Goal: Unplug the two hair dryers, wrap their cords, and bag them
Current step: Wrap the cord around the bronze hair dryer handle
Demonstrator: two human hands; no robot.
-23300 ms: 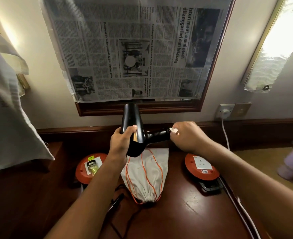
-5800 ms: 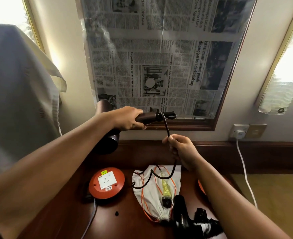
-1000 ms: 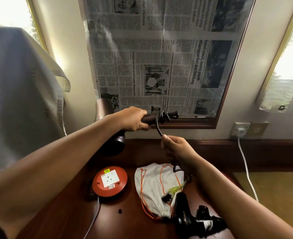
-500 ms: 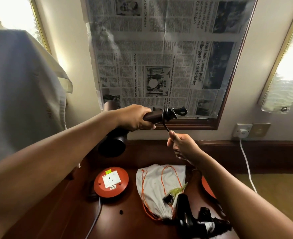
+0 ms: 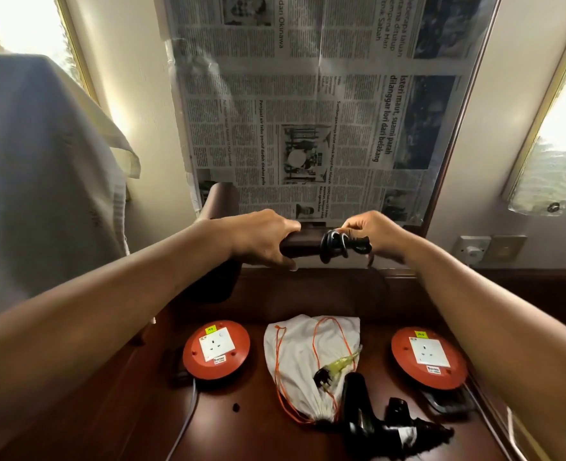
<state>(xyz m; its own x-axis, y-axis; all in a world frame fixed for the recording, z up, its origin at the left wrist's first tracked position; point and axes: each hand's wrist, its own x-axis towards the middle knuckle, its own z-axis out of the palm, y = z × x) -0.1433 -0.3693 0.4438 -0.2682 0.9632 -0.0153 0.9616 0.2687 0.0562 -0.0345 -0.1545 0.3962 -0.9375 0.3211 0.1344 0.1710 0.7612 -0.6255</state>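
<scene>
My left hand (image 5: 268, 239) grips the handle of a brown hair dryer (image 5: 220, 207), held up in front of the wall. Its black cord (image 5: 333, 246) is looped around the handle's end, and my right hand (image 5: 373, 232) pinches the cord there. A loose length of cord hangs down below my right hand. A black hair dryer (image 5: 368, 417) with its cord wound round it lies on the wooden table (image 5: 261, 430) at the front. A white drawstring bag (image 5: 308, 354) with orange cords lies flat between two reels, with a black plug (image 5: 323, 377) resting on it.
Two orange extension reels stand on the table, one to the left (image 5: 216, 349) and one to the right (image 5: 428, 357) of the bag. A wall socket (image 5: 473, 249) with a white plug sits on the right. Newspaper (image 5: 308, 104) covers the mirror. A grey cloth (image 5: 42, 181) hangs at left.
My right hand has risen from below the handle to the handle's end, bringing more cord onto the wraps. The dryer stays in my left hand.
</scene>
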